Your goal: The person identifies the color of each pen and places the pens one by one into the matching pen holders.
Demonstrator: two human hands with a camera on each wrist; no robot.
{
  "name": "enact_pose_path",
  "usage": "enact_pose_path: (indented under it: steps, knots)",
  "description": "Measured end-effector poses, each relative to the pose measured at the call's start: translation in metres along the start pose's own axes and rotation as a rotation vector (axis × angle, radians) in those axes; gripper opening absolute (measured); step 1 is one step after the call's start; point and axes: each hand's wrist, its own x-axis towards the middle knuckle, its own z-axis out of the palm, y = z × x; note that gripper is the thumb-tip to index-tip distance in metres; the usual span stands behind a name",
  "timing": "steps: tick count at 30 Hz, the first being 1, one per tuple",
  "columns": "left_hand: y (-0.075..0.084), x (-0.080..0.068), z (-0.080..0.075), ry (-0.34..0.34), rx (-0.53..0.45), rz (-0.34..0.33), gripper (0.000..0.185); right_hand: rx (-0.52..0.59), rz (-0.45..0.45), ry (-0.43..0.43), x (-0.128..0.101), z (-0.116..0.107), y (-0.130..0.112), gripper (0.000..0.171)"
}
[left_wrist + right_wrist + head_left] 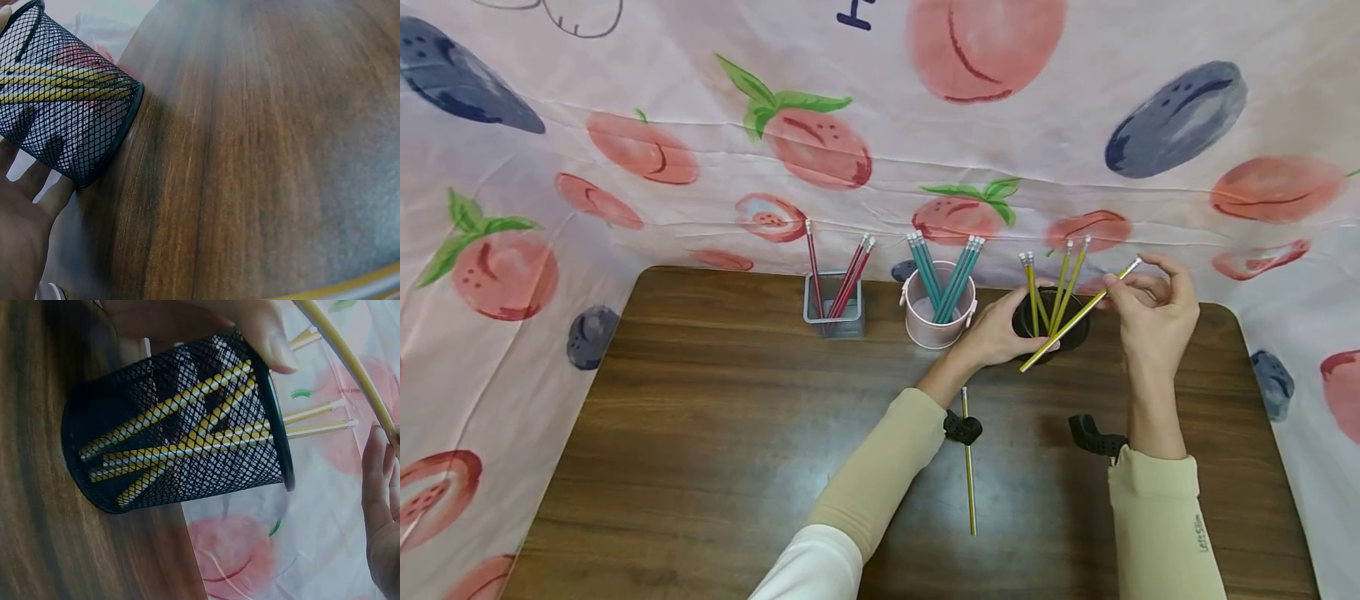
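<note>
Nearest the person, a loose yellow pencil (969,475) is lying on the wooden table (700,467), just behind the left forearm and between the two sleeves. Moving forward, the left hand (1000,333) is curling round the near side of the black mesh cup (1051,327), thumb over the rim in the right wrist view, steadying it. The right hand (1153,321) is sitting just right of the cup, pinching a yellow pencil (1078,317) near its eraser end between thumb and fingertips, the shaft slanting down across the cup mouth with its tip toward the left hand. Four more yellow pencils (187,434) are already leaning inside the cup, crossing each other. Judging by look, the held pencil is light, stiff and slim, a bit slick on its painted shaft, so a pinch high up near the eraser is giving good control; the point could snap if jabbed. The mesh cup seems light and tippy, hence the bracing grip on its wall. Left of the left hand, a pink cup (934,317) is holding teal pencils, and further left a clear cup (833,312) is holding red ones. Beyond everything a fruit-print cloth (880,125) is hanging as backdrop.
</note>
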Motion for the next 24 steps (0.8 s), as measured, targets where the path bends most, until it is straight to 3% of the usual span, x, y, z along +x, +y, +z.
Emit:
enact_pose_path:
  steps: [12, 18, 24]
  knots:
    - [0.002, 0.004, 0.0, 0.033, 0.005, 0.071, 0.085, 0.034, -0.026, 0.055, 0.018, 0.004, -0.005, 0.042]
    - [0.0, 0.002, 0.0, 0.028, -0.017, 0.068, 0.084, -0.002, -0.033, 0.095, 0.032, 0.009, -0.011, 0.044]
    - [-0.001, 0.0, 0.0, 0.012, -0.019, 0.03, 0.083, -0.008, -0.103, 0.049, 0.047, 0.016, -0.015, 0.042]
